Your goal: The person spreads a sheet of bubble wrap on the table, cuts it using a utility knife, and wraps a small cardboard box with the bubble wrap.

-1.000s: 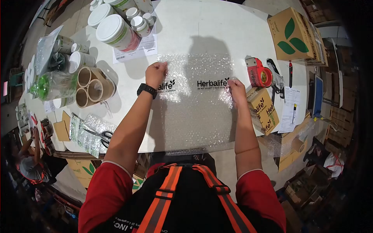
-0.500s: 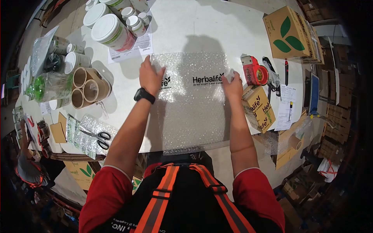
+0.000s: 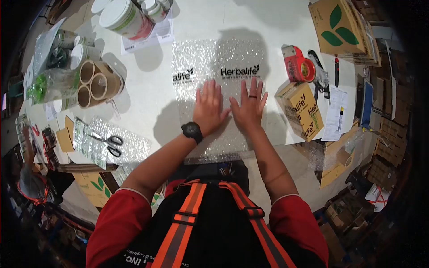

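A sheet of clear bubble wrap (image 3: pixel 196 53) printed with the Herbalife name lies on the white table (image 3: pixel 147 89) in front of me, its near end at the table's edge. Flat on the sheet, below the printing, rests my left hand (image 3: pixel 209 107), with a black watch on the wrist. Beside it my right hand (image 3: pixel 248 107) is also pressed flat, fingers spread, a dark ring on one finger. The thumbs point toward each other with a small gap. Neither hand grips anything. To the right of the sheet stands a small printed carton (image 3: pixel 304 111).
Cardboard tubes (image 3: pixel 100 82), a bottle in plastic (image 3: pixel 53 89) and scissors (image 3: pixel 109 142) lie left. White tubs (image 3: pixel 125 20) stand at the back left. On the right are a red tape dispenser (image 3: pixel 297 64), a large carton (image 3: pixel 337 27), a cutter (image 3: pixel 337 71) and papers (image 3: pixel 334 109). A person (image 3: pixel 33 183) is at far left.
Both hands have left the sheet's side edges, moved inward and nearer to my body, and now lie flat on it. The view has shifted, so the table's things appear higher.
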Motion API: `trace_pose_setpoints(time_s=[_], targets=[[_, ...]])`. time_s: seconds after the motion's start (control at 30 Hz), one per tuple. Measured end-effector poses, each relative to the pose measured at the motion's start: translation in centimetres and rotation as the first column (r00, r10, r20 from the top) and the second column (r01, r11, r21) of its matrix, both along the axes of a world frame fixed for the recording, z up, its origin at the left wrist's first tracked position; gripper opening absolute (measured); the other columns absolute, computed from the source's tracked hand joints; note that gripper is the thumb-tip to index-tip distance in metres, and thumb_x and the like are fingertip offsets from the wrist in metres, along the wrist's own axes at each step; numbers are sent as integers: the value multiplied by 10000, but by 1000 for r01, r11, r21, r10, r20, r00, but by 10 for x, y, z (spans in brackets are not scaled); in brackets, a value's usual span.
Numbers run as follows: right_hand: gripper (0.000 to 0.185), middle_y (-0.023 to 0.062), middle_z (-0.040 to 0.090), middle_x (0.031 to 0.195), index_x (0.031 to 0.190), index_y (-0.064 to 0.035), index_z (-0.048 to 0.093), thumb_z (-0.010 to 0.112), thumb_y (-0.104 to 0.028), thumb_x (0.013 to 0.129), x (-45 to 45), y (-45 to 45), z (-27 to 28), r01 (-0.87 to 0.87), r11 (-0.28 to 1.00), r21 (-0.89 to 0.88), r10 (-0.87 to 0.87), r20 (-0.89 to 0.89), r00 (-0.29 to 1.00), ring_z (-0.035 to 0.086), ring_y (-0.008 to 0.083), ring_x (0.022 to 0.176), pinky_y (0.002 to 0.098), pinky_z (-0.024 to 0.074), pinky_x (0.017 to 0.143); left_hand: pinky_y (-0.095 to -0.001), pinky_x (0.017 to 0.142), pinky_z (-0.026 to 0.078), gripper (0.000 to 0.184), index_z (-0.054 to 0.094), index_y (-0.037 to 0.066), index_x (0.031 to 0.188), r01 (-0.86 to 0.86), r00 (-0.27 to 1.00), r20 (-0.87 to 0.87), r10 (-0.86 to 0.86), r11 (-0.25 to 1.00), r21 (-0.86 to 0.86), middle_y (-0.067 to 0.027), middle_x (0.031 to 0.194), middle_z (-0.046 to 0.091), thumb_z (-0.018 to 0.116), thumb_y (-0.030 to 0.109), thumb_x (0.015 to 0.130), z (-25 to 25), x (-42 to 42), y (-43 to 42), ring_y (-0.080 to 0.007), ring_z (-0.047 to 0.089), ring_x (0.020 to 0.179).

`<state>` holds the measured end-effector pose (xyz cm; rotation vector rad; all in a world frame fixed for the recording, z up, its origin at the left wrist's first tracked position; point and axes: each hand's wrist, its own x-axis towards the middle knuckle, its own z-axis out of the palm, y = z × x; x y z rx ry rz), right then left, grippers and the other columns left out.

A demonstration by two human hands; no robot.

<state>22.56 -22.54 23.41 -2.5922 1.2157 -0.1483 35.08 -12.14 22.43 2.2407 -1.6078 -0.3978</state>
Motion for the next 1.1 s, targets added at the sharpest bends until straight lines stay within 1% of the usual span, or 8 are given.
trace_pose_setpoints(time_s=[0.17, 0.3, 0.43, 0.67, 0.83, 0.9, 1.0, 1.1], targets=[[649, 153, 180, 1509, 1387, -159, 391, 546, -473, 841, -48, 52, -22, -58, 993, 102, 67, -91, 994, 117, 376, 1393, 606, 71, 1072, -547, 1092, 145, 787, 277, -59, 1377, 90, 996, -17, -89, 993, 71, -244, 1463, 212, 517, 468, 844, -9, -46, 51, -397, 160, 1375], [686, 160, 174, 1509, 1403, -146, 353, 574, -441, 824, -68, 53, -29, -131, 991, 8, 131, 6, 991, 110, 374, 1395, 582, 66, 1086, -533, 1099, 143, 807, 269, -50, 1386, 54, 998, 18, -56, 994, 96, -239, 1468, 215, 547, 463, 829, -7, -54, 51, -393, 161, 1377], [741, 179, 261, 1461, 1388, -153, 374, 686, -352, 746, -114, 14, 34, -68, 991, -118, 97, 261, 961, 207, 383, 1360, 607, 149, 1065, -536, 1101, 137, 794, 271, 13, 1408, 10, 991, 131, -11, 1000, 11, -231, 1468, 219, 561, 469, 826, 2, -80, 66, -397, 167, 1374], [988, 195, 318, 1427, 1423, -185, 286, 762, -408, 587, -195, -88, 62, 14, 960, -281, -74, -203, 976, 277, 386, 1323, 597, 233, 1010, -537, 1105, 118, 783, 248, 54, 1433, -47, 989, 142, 35, 996, 80, -205, 1494, 175, 453, 555, 867, -17, -106, 92, -387, 131, 1386], [1019, 208, 435, 1314, 1419, -203, 286, 752, -394, 534, -184, -99, 92, 121, 993, 6, -116, -238, 964, 415, 359, 1219, 505, 331, 990, -528, 1109, 120, 780, 250, 55, 1430, -34, 988, 155, 20, 996, 87, -198, 1497, 173, 458, 556, 868, -16, -110, 99, -375, 134, 1388], [978, 198, 465, 1267, 1393, -186, 349, 749, -397, 526, -175, -89, 104, 55, 996, -72, -70, -228, 971, 446, 361, 1177, 487, 359, 971, -527, 1109, 124, 784, 243, 56, 1432, -77, 987, 147, 66, 994, 71, -195, 1497, 174, 462, 552, 866, -12, -114, 100, -368, 133, 1390], [926, 202, 477, 1238, 1349, -165, 432, 770, -375, 512, -143, -54, 123, -285, 937, -201, 285, -30, 958, 451, 366, 1162, 471, 371, 959, -517, 1109, 142, 762, 287, 49, 1412, -62, 995, 84, 60, 998, 14, -203, 1488, 192, 514, 510, 849, -14, -118, 106, -375, 154, 1382], [930, 208, 457, 1250, 1353, -177, 425, 776, -363, 512, -94, -8, 140, -473, 880, -43, 473, 1, 881, 429, 368, 1174, 471, 343, 982, -501, 1118, 140, 732, 324, 38, 1391, -226, 974, -18, 225, 974, -19, -194, 1479, 215, 588, 421, 826, 1, -125, 119, -368, 147, 1383]])
